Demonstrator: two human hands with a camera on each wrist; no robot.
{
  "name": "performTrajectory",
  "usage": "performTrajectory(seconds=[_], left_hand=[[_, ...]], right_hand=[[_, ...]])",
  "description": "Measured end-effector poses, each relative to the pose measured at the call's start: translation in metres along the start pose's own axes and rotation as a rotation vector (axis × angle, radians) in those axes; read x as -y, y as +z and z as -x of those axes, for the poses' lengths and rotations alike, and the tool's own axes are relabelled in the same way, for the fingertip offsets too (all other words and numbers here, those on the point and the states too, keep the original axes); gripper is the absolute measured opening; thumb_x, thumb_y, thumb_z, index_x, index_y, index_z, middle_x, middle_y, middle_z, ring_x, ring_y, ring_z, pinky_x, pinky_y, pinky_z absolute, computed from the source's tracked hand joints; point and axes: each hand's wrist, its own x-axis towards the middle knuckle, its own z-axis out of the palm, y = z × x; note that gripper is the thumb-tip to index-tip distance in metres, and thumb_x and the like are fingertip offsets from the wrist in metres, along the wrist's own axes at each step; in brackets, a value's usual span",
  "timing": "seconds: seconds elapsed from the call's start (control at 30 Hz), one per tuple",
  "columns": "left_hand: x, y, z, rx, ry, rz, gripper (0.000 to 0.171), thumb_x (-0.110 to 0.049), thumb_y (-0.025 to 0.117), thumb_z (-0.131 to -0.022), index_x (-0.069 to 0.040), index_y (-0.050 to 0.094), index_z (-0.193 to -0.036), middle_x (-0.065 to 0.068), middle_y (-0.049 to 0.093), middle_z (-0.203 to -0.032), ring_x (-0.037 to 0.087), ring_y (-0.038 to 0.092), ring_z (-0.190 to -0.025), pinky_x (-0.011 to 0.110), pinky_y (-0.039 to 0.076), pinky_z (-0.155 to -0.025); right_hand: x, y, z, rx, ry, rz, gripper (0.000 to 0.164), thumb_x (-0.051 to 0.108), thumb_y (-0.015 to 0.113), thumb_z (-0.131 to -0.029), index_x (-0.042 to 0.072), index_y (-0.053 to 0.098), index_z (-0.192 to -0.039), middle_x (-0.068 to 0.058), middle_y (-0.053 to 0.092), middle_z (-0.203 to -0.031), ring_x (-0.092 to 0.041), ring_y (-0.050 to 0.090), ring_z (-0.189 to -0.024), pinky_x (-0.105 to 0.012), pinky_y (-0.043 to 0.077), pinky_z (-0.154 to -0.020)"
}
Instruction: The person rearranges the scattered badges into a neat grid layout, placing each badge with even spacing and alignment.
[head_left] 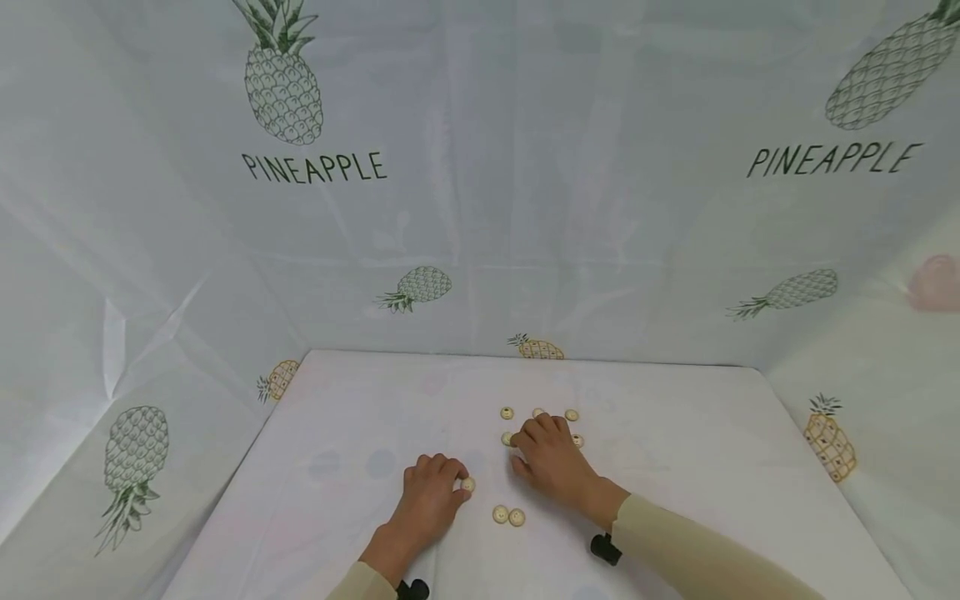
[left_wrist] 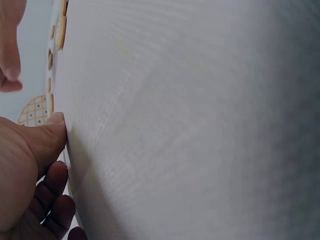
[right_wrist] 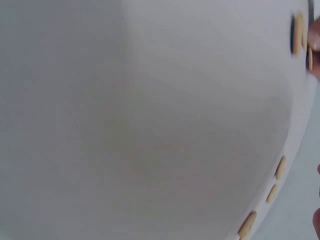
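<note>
With thumb and index finger, my left hand [head_left: 429, 498] pinches a round pale wooden disc [head_left: 468, 484] at the tabletop. My right hand [head_left: 553, 458] hovers over a group of similar discs, its fingers bent downward; in the left wrist view its fingertips [left_wrist: 11, 72] hang above the surface with nothing visible in them. One disc [head_left: 507, 438] shows beside those fingertips in the head view. Further back stand a left disc [head_left: 507, 412], a partly covered one [head_left: 538, 412] and a right one [head_left: 572, 415]. Another disc [head_left: 577, 440] peeks out behind the right hand.
Two discs, a left one [head_left: 500, 514] and a right one [head_left: 517, 517], lie side by side between the forearms. The white-covered table [head_left: 360, 400] ends at a straight back edge. Pineapple-printed cloth [head_left: 525, 208] hangs behind it and along both sides.
</note>
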Motion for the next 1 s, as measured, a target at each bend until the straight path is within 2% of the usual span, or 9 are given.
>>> performTrajectory(seconds=[0.17, 0.33, 0.5, 0.6, 0.87, 1.0], left_hand=[[0.000, 0.000, 0.001, 0.003, -0.001, 0.012, 0.020, -0.027, 0.080, -0.094, -0.019, 0.067, -0.107, -0.001, 0.064, -0.107, 0.023, 0.052, -0.104, 0.052, 0.042, -0.093], [-0.001, -0.001, 0.001, 0.015, -0.006, 0.019, 0.019, -0.028, 0.079, -0.095, -0.019, 0.067, -0.108, 0.000, 0.063, -0.108, 0.024, 0.052, -0.105, 0.054, 0.042, -0.093], [0.000, 0.001, -0.001, 0.020, -0.016, 0.018, 0.019, -0.028, 0.078, -0.095, -0.020, 0.067, -0.108, -0.001, 0.063, -0.108, 0.024, 0.052, -0.106, 0.054, 0.042, -0.095], [0.000, 0.001, 0.000, 0.016, -0.018, 0.021, 0.019, -0.027, 0.079, -0.095, -0.020, 0.067, -0.107, -0.001, 0.063, -0.107, 0.024, 0.052, -0.105, 0.055, 0.042, -0.095], [-0.003, -0.002, 0.002, 0.018, -0.015, 0.021, 0.021, -0.025, 0.081, -0.093, -0.018, 0.067, -0.107, 0.000, 0.063, -0.106, 0.024, 0.052, -0.104, 0.055, 0.043, -0.094], [-0.004, -0.002, 0.001, 0.016, -0.015, 0.024, 0.021, -0.026, 0.081, -0.093, -0.018, 0.067, -0.107, 0.000, 0.063, -0.106, 0.024, 0.052, -0.103, 0.055, 0.042, -0.093]], right_hand=[[0.010, -0.005, 0.021, 0.013, -0.031, -0.012, 0.018, 0.031, 0.079, -0.093, 0.019, 0.072, -0.104, 0.004, 0.063, -0.100, -0.019, 0.052, -0.100, -0.047, 0.044, -0.094], [0.022, -0.009, 0.037, 0.056, -0.083, -0.015, 0.027, 0.043, 0.079, -0.094, 0.020, 0.071, -0.105, 0.006, 0.061, -0.101, -0.015, 0.049, -0.099, -0.045, 0.043, -0.093], [0.031, -0.014, 0.046, 0.123, -0.125, 0.018, 0.035, 0.054, 0.074, -0.095, 0.020, 0.069, -0.100, 0.008, 0.058, -0.097, -0.015, 0.048, -0.097, -0.045, 0.043, -0.096], [0.033, -0.013, 0.048, 0.137, -0.139, 0.036, 0.037, 0.057, 0.075, -0.093, 0.020, 0.067, -0.097, 0.008, 0.058, -0.095, -0.015, 0.049, -0.097, -0.044, 0.043, -0.098], [0.034, -0.012, 0.050, 0.097, -0.173, 0.053, 0.031, 0.050, 0.080, -0.091, 0.022, 0.067, -0.094, 0.010, 0.060, -0.094, -0.013, 0.051, -0.097, -0.042, 0.044, -0.097], [0.031, -0.013, 0.052, 0.103, -0.172, 0.015, 0.017, 0.037, 0.078, -0.095, 0.022, 0.070, -0.098, 0.009, 0.061, -0.097, -0.013, 0.051, -0.098, -0.042, 0.044, -0.096]])
